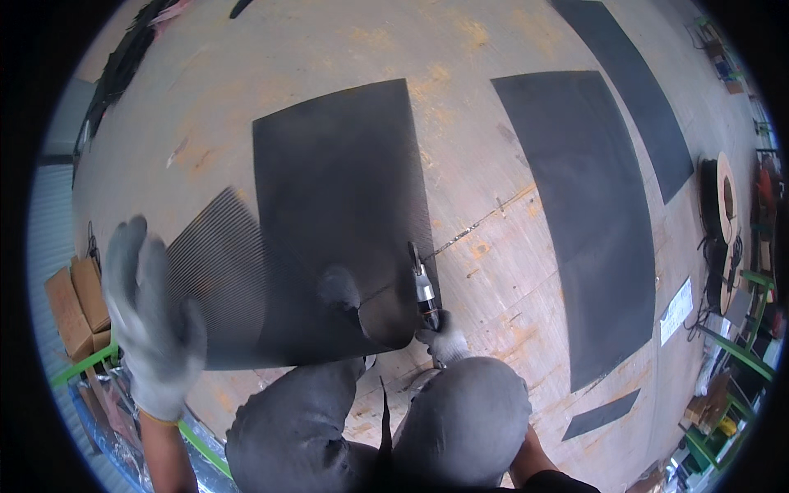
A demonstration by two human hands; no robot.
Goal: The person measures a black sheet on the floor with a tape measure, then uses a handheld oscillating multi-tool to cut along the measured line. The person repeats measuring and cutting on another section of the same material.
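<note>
A large black ribbed mesh sheet (341, 181) lies in front of me, its near left part raised and bent. My left hand (152, 320), in a pale work glove, is up beside that raised part. Its fingers are stretched out and the thumb stands apart over the sheet's edge; motion blurs it slightly. My right hand (445, 338), also gloved, is closed around the dark rear end of a silver tube-shaped cutting tool (424, 292). The tool's dark forked tip points away from me at the sheet's right edge. My right knee partly hides that hand.
Two more black sheets (588, 214) (637, 90) lie to the right, with a small black strip (602, 415) nearer. A white paper (676, 312) and a large reel (723, 222) are at the far right. Cardboard boxes (76, 300) and a green frame (86, 366) stand left.
</note>
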